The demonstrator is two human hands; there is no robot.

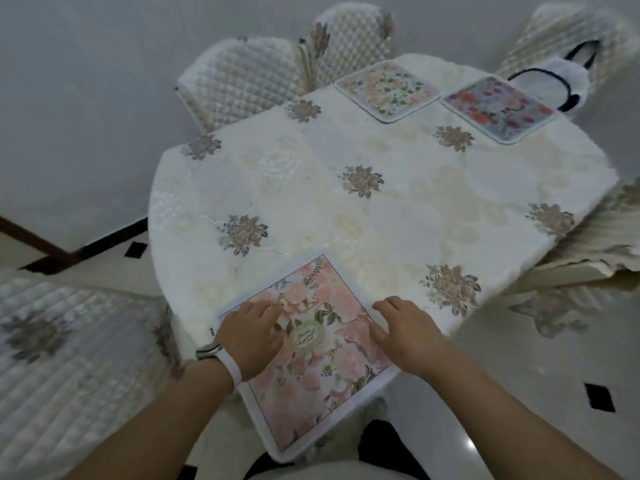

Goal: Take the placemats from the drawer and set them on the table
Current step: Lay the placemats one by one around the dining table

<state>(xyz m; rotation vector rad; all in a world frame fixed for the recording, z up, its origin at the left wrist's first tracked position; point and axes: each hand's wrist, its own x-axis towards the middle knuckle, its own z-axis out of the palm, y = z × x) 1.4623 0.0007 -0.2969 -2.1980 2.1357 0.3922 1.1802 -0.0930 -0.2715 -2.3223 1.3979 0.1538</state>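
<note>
Now both open hands, left hand [250,336] and right hand [408,336], press the pink placemat [311,362].

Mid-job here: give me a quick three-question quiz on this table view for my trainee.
1. How many placemats lie on the table?
2. True or false: the pink placemat hangs partly over the near table edge.
3. Which hand wears a white wristband: A left, B right?

Key:
1. Three: the pink one, plus a pale floral placemat and a blue-red placemat at the far side.
2. True.
3. A; the left hand wears it, the right hand is bare. Both rest flat on the pink placemat.
</note>
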